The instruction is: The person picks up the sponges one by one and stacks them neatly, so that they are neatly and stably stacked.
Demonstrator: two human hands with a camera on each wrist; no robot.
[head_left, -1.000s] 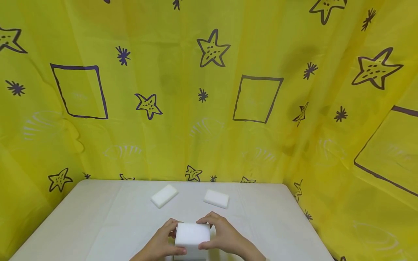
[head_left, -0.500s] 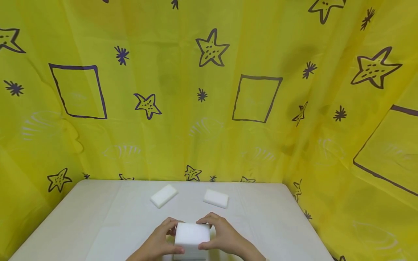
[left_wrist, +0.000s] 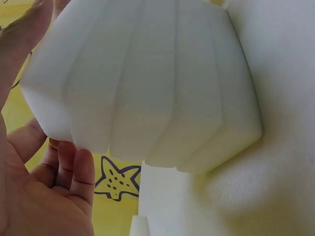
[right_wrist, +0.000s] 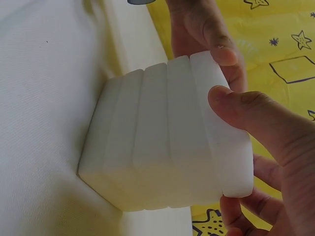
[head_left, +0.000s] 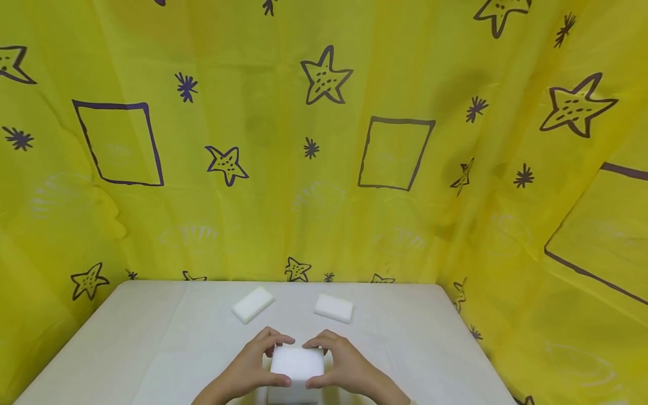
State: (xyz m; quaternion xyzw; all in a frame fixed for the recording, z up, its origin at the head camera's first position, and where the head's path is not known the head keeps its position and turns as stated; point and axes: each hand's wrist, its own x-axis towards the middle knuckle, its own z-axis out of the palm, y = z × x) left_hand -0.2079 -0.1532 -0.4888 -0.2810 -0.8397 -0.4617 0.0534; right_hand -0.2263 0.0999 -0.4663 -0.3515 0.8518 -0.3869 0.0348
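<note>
A stack of several white sponge blocks [left_wrist: 147,93] stands on the white table, layers slightly uneven along the sides. Both hands are at its top sponge [head_left: 297,363]. My left hand [head_left: 250,365] holds the left side, thumb at the near edge, index finger reaching over the far edge. On the other side, my right hand [head_left: 351,368] pinches the same sponge; its thumb [right_wrist: 236,105] presses near the edge in the right wrist view, with fingers opposite. Beyond the hands lie two loose white sponges, one tilted at left [head_left: 252,305] and one at right [head_left: 333,308].
The white tabletop [head_left: 415,337] spreads to both sides of the stack. Behind it and to the sides hangs a yellow curtain [head_left: 273,219] printed with stars and squares. A dark rounded object [right_wrist: 140,1] peeks in at the top of the right wrist view.
The left index finger has lifted and shifted right, over the top sponge's far edge. My right hand has barely moved, and the stack and loose sponges stay put.
</note>
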